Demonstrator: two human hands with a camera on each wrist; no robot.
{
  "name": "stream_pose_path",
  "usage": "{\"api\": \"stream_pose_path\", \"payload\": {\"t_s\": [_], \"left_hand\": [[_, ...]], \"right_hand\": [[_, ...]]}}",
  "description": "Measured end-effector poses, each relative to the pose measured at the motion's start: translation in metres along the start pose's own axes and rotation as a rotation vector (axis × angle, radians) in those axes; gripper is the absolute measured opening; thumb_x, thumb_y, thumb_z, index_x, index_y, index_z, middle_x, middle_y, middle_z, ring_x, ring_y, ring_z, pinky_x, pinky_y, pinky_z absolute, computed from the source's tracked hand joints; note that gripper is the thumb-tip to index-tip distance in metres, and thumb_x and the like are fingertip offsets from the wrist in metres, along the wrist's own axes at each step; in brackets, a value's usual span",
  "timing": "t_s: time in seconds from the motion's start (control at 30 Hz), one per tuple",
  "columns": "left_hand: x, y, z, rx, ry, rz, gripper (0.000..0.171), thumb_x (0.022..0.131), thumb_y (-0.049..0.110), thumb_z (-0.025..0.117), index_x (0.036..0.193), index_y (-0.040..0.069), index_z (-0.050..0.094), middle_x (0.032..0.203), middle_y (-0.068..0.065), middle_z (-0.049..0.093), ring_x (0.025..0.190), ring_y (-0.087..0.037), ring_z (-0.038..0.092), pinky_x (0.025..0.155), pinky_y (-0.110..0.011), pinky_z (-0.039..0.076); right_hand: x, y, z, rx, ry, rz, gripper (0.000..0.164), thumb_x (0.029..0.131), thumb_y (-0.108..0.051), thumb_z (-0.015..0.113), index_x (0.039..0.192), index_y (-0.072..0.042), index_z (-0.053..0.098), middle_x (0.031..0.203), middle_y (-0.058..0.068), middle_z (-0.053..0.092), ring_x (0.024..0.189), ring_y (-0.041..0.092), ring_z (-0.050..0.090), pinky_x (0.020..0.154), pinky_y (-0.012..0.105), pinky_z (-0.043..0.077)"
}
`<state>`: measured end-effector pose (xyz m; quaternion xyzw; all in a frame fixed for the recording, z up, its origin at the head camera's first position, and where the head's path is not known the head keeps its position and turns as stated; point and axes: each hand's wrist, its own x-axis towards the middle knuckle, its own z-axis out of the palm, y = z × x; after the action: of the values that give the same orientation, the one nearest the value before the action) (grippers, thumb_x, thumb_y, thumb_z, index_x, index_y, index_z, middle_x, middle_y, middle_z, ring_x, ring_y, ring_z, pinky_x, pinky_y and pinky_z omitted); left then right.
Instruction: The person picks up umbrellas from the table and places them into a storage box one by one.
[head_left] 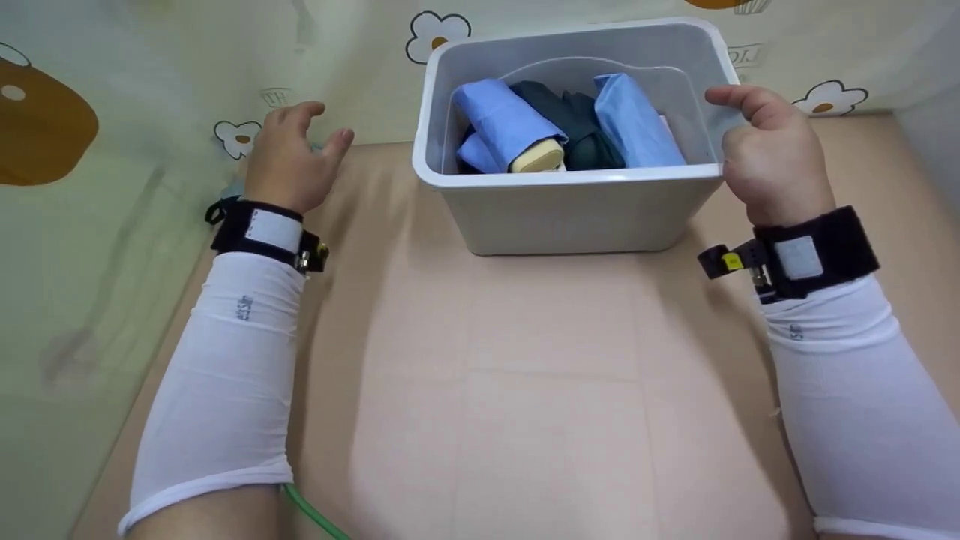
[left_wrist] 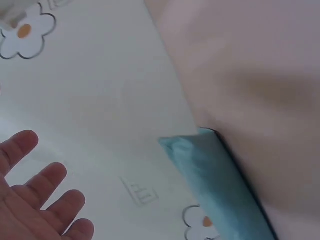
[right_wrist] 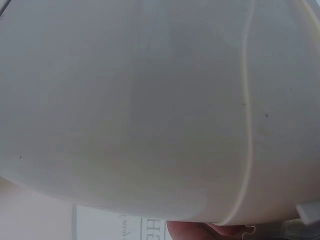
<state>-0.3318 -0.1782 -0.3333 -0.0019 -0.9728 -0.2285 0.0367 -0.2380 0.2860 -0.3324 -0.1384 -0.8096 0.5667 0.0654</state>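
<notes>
A pale grey plastic bin [head_left: 570, 217] stands against the back wall. Inside it are a blue rolled bundle [head_left: 506, 120] with a cream end, a dark green bundle [head_left: 574, 124] and a light blue one [head_left: 637, 120]. My right hand [head_left: 776, 154] grips the bin's right rim, one digit stretched over the edge; the right wrist view is mostly filled by the bin's wall [right_wrist: 165, 110], with fingers at its lower edge. Left of the bin, my left hand [head_left: 292, 157] hovers with fingers spread, holding nothing. Near it lies a teal bundle [left_wrist: 215, 180], largely hidden behind the wrist in the head view.
A pinkish-beige padded surface [head_left: 555, 405] lies under the bin. Pale sheeting with printed flowers [head_left: 439, 36] covers the back and left sides. By the left forearm a green cable [head_left: 315, 514] runs out of the white sleeve [head_left: 217, 375].
</notes>
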Motion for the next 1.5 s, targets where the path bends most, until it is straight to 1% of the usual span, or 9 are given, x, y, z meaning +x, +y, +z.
{"api": "stream_pose_path", "payload": {"t_s": [0.17, 0.3, 0.5, 0.7, 0.9, 1.07, 1.2, 1.3, 1.5], "left_hand": [[0.005, -0.022, 0.004, 0.049, -0.027, -0.053, 0.076, 0.105, 0.06, 0.045, 0.167, 0.019, 0.029, 0.175, -0.016, 0.018, 0.161, -0.041, 0.019, 0.13, -0.061, 0.018], [0.007, -0.037, 0.008, 0.059, -0.041, -0.078, 0.075, 0.106, 0.058, 0.045, 0.168, 0.02, 0.027, 0.176, -0.02, 0.011, 0.162, -0.046, 0.013, 0.13, -0.065, 0.015], [0.012, -0.051, 0.01, 0.093, -0.075, -0.099, 0.074, 0.107, 0.053, 0.045, 0.169, 0.018, 0.023, 0.175, -0.025, 0.006, 0.162, -0.05, 0.008, 0.129, -0.068, 0.013], [0.016, -0.057, 0.014, 0.13, -0.114, -0.112, 0.079, 0.107, 0.054, 0.045, 0.17, 0.017, 0.016, 0.175, -0.027, 0.001, 0.161, -0.051, 0.004, 0.129, -0.069, 0.011], [0.019, -0.064, 0.02, 0.165, -0.18, -0.142, 0.082, 0.106, 0.056, 0.043, 0.171, 0.02, 0.008, 0.175, -0.026, -0.007, 0.161, -0.053, -0.005, 0.124, -0.075, 0.011], [0.021, -0.068, 0.026, 0.174, -0.188, -0.162, 0.083, 0.105, 0.056, 0.046, 0.17, 0.02, 0.01, 0.175, -0.028, -0.004, 0.16, -0.056, -0.001, 0.123, -0.077, 0.014], [0.022, -0.07, 0.029, 0.186, -0.211, -0.178, 0.084, 0.105, 0.059, 0.046, 0.17, 0.02, 0.01, 0.174, -0.03, -0.004, 0.159, -0.057, -0.003, 0.123, -0.078, 0.013], [0.023, -0.07, 0.031, 0.18, -0.233, -0.183, 0.085, 0.105, 0.06, 0.044, 0.17, 0.02, 0.01, 0.174, -0.03, -0.006, 0.159, -0.056, -0.005, 0.123, -0.078, 0.012], [0.018, -0.067, 0.035, 0.168, -0.243, -0.181, 0.081, 0.105, 0.059, 0.041, 0.17, 0.021, 0.012, 0.174, -0.029, -0.004, 0.159, -0.058, -0.004, 0.121, -0.081, 0.01]], "right_hand": [[0.0, 0.002, 0.0, 0.027, 0.011, -0.023, 0.065, 0.093, 0.006, 0.03, 0.15, -0.011, 0.055, 0.161, 0.011, 0.04, 0.14, 0.024, 0.042, 0.106, 0.034, 0.042], [0.0, 0.003, 0.001, 0.042, 0.019, -0.052, 0.063, 0.091, 0.005, 0.03, 0.147, -0.009, 0.057, 0.157, 0.012, 0.043, 0.138, 0.025, 0.044, 0.108, 0.035, 0.042], [0.0, 0.002, 0.0, 0.018, 0.013, -0.028, 0.062, 0.095, 0.003, 0.03, 0.15, -0.011, 0.055, 0.16, 0.012, 0.041, 0.14, 0.025, 0.043, 0.107, 0.035, 0.042], [0.0, 0.002, 0.0, 0.004, 0.006, -0.012, 0.062, 0.096, 0.004, 0.029, 0.152, -0.012, 0.053, 0.163, 0.014, 0.038, 0.142, 0.027, 0.042, 0.105, 0.035, 0.044], [0.0, 0.001, 0.0, 0.014, 0.009, -0.021, 0.063, 0.096, 0.004, 0.03, 0.151, -0.011, 0.054, 0.161, 0.014, 0.04, 0.14, 0.027, 0.043, 0.107, 0.036, 0.044], [0.0, 0.001, 0.0, 0.02, 0.005, -0.025, 0.063, 0.095, 0.005, 0.029, 0.151, -0.011, 0.054, 0.162, 0.014, 0.039, 0.142, 0.027, 0.042, 0.109, 0.037, 0.044], [0.001, 0.002, 0.0, 0.022, 0.009, -0.023, 0.064, 0.093, 0.006, 0.03, 0.149, -0.012, 0.056, 0.157, 0.012, 0.043, 0.137, 0.024, 0.044, 0.102, 0.031, 0.044], [0.001, 0.002, 0.0, 0.026, 0.011, -0.015, 0.064, 0.092, 0.006, 0.031, 0.148, -0.013, 0.057, 0.154, 0.011, 0.045, 0.135, 0.022, 0.044, 0.099, 0.029, 0.042], [0.0, 0.001, 0.0, 0.009, 0.008, -0.009, 0.065, 0.093, 0.006, 0.029, 0.15, -0.012, 0.055, 0.159, 0.012, 0.041, 0.139, 0.023, 0.043, 0.105, 0.033, 0.042]]}}
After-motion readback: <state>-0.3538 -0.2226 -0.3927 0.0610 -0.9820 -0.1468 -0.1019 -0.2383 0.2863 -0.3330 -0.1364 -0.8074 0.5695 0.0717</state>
